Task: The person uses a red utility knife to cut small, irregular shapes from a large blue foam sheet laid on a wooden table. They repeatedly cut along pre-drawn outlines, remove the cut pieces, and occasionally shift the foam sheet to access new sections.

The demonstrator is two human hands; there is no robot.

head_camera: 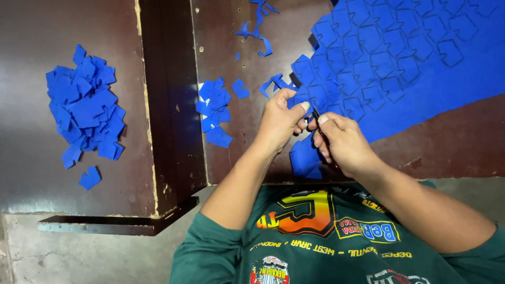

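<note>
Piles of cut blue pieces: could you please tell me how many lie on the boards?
2. A large pile lies on the left board; a small pile lies left of the left hand. The hands may hide more.

A craft workshop: scuffed worktables [79, 179] strewn with blue fabric cutouts [84, 113].

surface: dark brown wooden table [79, 21], glossy, scuffed | edges: chipped pale along near edge | centre-left: raised dark wooden beam [171, 94] crossing table | floor: grey concrete floor [79, 257], bottom-left corner
</note>
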